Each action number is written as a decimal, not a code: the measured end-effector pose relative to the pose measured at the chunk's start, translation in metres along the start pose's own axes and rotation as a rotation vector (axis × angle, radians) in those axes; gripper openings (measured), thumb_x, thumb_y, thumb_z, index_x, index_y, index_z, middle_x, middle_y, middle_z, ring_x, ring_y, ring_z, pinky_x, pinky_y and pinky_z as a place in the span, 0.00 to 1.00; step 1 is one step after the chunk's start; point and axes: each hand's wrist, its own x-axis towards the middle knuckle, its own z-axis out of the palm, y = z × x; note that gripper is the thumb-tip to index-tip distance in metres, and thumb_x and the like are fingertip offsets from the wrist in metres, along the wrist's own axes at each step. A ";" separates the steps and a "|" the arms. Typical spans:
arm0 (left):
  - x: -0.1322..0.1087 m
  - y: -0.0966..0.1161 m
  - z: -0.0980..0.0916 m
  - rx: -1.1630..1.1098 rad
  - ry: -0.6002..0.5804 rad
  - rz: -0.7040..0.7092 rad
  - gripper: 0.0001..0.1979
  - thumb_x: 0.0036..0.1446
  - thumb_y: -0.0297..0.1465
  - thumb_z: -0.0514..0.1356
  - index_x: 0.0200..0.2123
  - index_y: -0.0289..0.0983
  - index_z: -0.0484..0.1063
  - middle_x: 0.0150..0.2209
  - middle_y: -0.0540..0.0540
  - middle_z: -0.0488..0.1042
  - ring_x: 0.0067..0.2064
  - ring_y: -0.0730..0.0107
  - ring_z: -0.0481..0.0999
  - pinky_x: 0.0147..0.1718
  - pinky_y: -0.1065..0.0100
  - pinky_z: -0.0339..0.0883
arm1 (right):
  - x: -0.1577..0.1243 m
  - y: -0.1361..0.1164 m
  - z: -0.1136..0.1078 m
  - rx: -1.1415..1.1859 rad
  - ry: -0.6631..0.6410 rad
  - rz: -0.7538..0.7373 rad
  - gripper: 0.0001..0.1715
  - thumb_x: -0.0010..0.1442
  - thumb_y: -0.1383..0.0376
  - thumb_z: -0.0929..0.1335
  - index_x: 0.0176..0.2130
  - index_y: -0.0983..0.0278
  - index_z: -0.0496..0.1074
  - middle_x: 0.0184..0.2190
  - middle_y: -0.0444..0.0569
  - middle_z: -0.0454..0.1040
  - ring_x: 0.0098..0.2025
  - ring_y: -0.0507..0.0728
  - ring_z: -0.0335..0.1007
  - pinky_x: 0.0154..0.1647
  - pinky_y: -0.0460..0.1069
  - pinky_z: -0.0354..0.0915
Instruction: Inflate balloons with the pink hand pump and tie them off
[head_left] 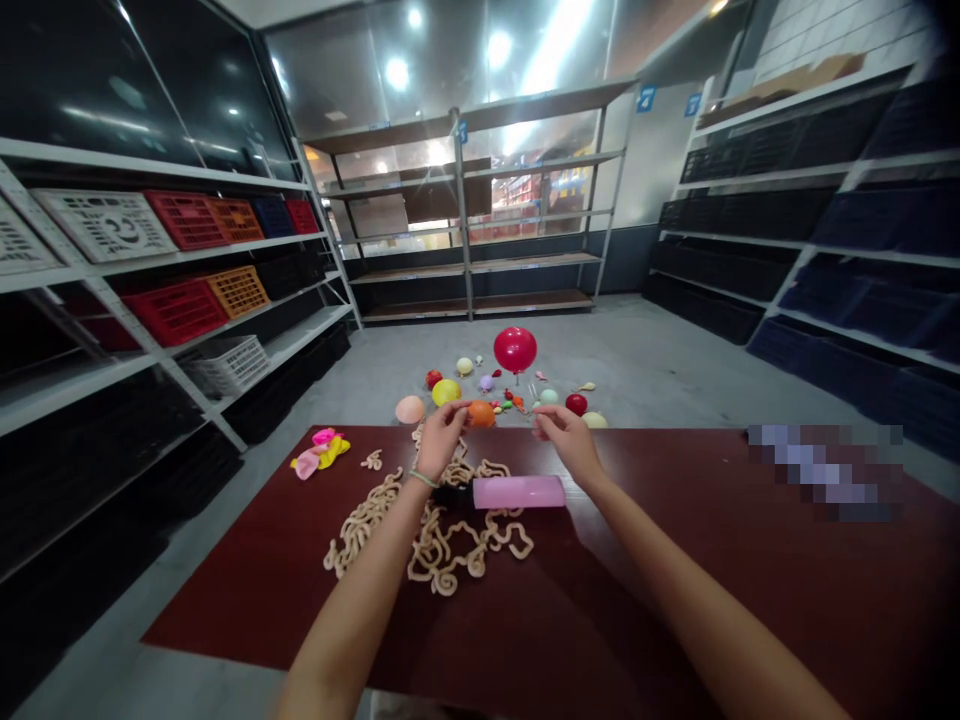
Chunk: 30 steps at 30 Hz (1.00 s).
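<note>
My left hand [442, 438], a band round its wrist, is raised over the table's far edge, thumb and fingertips pinched. Opposite it my right hand [568, 442] is pinched too. Anything held in either is too small to make out. Beyond and between them appears an inflated red balloon [515, 349], knot downward; I cannot tell whether it floats. An orange balloon [481, 414] shows past my left fingertips. Below my hands lies a balloon pump [519, 491] with a pink barrel and black end, among curled beige strands [442, 540] partly hidden by my left forearm.
Pink and yellow limp balloons [320, 455] lie on the dark red table [247, 570] at left. A blurred-out object [825, 470] is at right. More balloons [446, 392] are scattered on the floor. Shelves with crates [187, 310] line the left side; metal racks [469, 265] stand behind.
</note>
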 end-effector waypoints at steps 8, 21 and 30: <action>-0.035 -0.026 -0.098 0.337 0.106 0.027 0.15 0.62 0.39 0.57 0.44 0.38 0.79 0.27 0.49 0.76 0.27 0.69 0.73 0.28 0.71 0.66 | -0.011 0.001 0.075 -0.141 -0.288 -0.053 0.18 0.57 0.53 0.69 0.41 0.62 0.75 0.35 0.49 0.78 0.32 0.56 0.75 0.37 0.54 0.72; -0.057 -0.074 -0.218 0.453 0.921 -0.117 0.14 0.66 0.37 0.51 0.41 0.38 0.75 0.35 0.44 0.78 0.35 0.65 0.76 0.38 0.67 0.65 | -0.004 0.036 0.294 -0.378 -0.722 -0.274 0.12 0.60 0.67 0.66 0.43 0.61 0.76 0.44 0.50 0.79 0.45 0.57 0.75 0.53 0.56 0.67; -0.055 -0.087 -0.231 0.487 1.047 -0.021 0.12 0.61 0.29 0.56 0.45 0.34 0.76 0.46 0.36 0.72 0.47 0.59 0.74 0.50 0.59 0.67 | 0.004 0.047 0.397 -0.468 -0.773 -0.319 0.15 0.61 0.67 0.67 0.48 0.59 0.73 0.51 0.54 0.73 0.51 0.59 0.70 0.55 0.54 0.63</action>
